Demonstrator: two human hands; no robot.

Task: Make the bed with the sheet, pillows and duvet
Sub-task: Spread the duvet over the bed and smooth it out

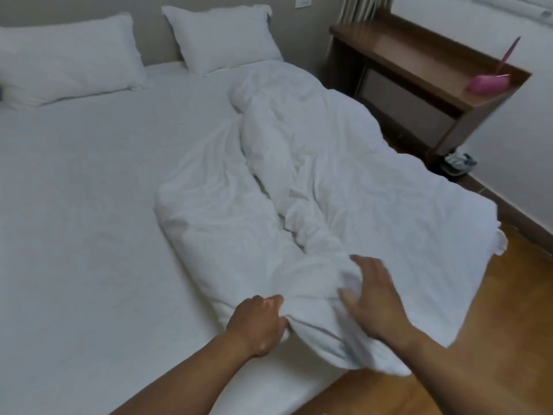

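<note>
A crumpled white duvet (329,175) lies bunched along the right half of the bed, its near end hanging over the foot edge. My left hand (260,322) grips a fold of the duvet at the near end. My right hand (371,298) lies on the duvet just to the right, fingers spread and fairly straight. The white sheet (89,220) covers the mattress smoothly on the left. Two white pillows stand at the head: one on the left (65,58), one in the middle (224,37).
A wooden desk (419,73) stands right of the bed's head, with a pink object (487,82) on it. Wooden floor (493,339) runs along the bed's right side and foot. A small dark item (457,163) lies on the floor by the wall.
</note>
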